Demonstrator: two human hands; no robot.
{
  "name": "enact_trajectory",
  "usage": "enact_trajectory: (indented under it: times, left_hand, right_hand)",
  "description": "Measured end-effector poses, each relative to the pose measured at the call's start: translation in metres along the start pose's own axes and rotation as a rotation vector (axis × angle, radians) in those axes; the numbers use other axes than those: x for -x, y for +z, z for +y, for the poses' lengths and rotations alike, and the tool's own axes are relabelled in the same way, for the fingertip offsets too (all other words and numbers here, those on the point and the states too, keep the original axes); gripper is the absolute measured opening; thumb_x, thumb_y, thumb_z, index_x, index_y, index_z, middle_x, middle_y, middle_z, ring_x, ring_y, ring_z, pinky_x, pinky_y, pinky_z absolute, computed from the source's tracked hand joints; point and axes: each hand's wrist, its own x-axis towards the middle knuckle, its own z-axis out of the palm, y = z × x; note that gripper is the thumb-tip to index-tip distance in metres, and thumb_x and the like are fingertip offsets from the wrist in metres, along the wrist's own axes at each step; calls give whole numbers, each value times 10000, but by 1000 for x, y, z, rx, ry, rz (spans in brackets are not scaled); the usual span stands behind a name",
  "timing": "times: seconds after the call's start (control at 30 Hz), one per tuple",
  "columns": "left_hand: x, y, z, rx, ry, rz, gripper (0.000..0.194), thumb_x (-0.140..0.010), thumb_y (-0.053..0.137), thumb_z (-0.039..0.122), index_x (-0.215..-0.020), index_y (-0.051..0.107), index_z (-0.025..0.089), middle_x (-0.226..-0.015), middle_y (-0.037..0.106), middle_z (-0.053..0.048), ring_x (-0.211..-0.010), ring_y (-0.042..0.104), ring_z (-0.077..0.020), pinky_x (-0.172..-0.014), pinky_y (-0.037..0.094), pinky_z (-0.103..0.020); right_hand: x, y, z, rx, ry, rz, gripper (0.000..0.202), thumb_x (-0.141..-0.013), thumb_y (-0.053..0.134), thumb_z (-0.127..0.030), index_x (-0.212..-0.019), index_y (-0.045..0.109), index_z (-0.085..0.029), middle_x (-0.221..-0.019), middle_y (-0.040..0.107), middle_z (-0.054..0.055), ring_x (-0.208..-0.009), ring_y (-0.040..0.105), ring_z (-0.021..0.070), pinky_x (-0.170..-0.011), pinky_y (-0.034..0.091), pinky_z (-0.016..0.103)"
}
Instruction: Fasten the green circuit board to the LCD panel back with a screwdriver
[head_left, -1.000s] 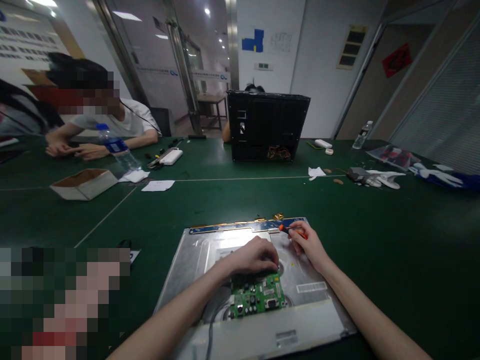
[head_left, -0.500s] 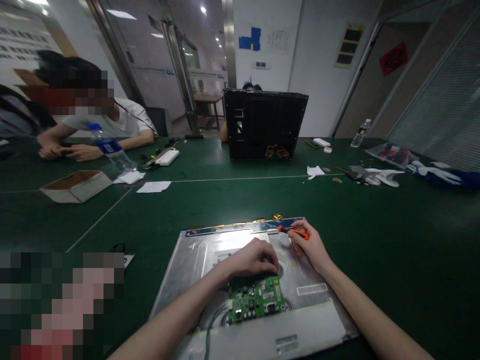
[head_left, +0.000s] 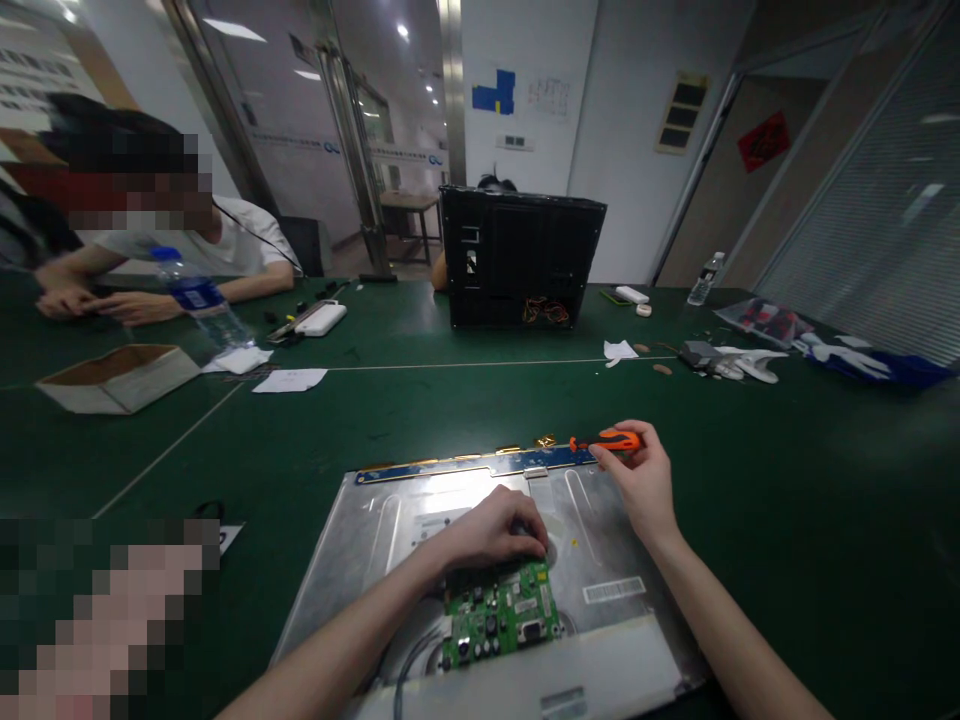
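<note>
A metal display panel (head_left: 330, 560) lies on the green table, with a green circuit board (head_left: 502, 610) on its near half and a blue circuit strip (head_left: 442, 468) along its far edge. My right hand (head_left: 646, 480) grips a screwdriver (head_left: 615, 440) with an orange and black handle, held over the panel's far right corner. The screwdriver points left; its shaft is hard to make out. My left hand (head_left: 501, 525) is closed at the far edge of the green board. Whatever its fingers pinch is hidden. A grey cable (head_left: 405, 665) runs from the board's left side.
Across the table (head_left: 420, 410) stands a black monitor casing (head_left: 521, 260), a person partly behind it. At left sit another person (head_left: 255, 245), an open box (head_left: 124, 385) and a water bottle (head_left: 206, 305). Gloves (head_left: 739, 362) and a clear bag (head_left: 769, 320) lie at right.
My right hand has moved right with the screwdriver and raised it from the panel's far edge. My left hand stays by the green board. The whole view has shifted slightly.
</note>
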Motion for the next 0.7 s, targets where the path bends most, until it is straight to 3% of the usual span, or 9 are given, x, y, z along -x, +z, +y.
enact_trajectory:
  times: [0.23,0.5,0.7]
  left_hand:
    - [1,0,-3,40,-13,-21,120,-830,707,283,-840,761,176,-771,719,-24,-727,620,-166,-679,436,-228]
    - [2,-2,-4,30,18,-25,121,-829,709,286,-827,764,178,-771,709,-29,-741,617,-172,-700,429,-240]
    - [1,-1,-4,-1,34,-39,132,-832,710,315,-837,765,195,-773,716,-25,-739,625,-174,-704,428,-250]
  right_hand:
    - [0,17,-16,-55,-23,-93,396,-765,684,-498,-1007,540,-220,-810,612,19,-701,626,186,-538,518,270]
    - [15,0,0,17,-53,-53,409,-838,624,-456,-1150,493,-226,-790,569,0,-609,580,160,-534,486,275]
    - [21,0,2,157,-135,-70,502,-895,532,-446,-1330,429,-218,-773,582,5,-609,585,177,-571,485,303]
